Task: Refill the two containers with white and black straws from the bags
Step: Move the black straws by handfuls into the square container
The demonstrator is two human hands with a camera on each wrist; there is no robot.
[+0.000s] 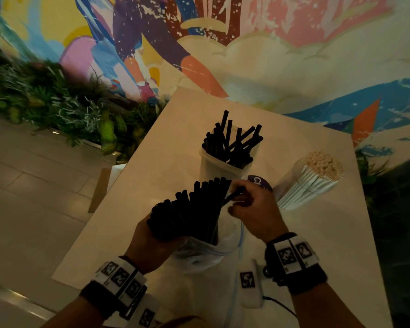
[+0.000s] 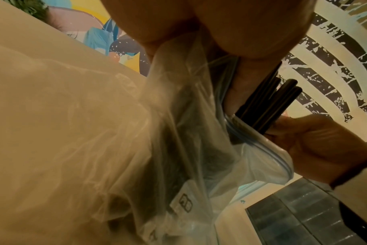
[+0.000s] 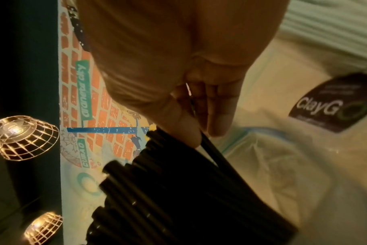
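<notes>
My left hand (image 1: 152, 242) grips a fanned bundle of black straws (image 1: 189, 209) that sticks up out of a clear zip bag (image 1: 206, 254). My right hand (image 1: 251, 207) pinches the top of a black straw (image 1: 232, 196) at the bundle's right edge. Behind them a translucent container (image 1: 213, 169) stands with several black straws (image 1: 232, 143) leaning in it. To the right a second clear container (image 1: 291, 178) lies tilted, packed with white straws (image 1: 313, 181). In the left wrist view the bag (image 2: 189, 132) hangs below my palm, with black straws (image 2: 268, 102) beside it. The right wrist view shows my fingertips (image 3: 191, 132) on the bundle (image 3: 178, 199).
The pale table (image 1: 166, 143) is set against a painted mural wall (image 1: 246, 43). Green plants (image 1: 52, 102) line the floor at left. A small white tagged device (image 1: 250, 282) with a cable lies near the table's front. A dark round sticker (image 1: 258, 182) sits by the black-straw container.
</notes>
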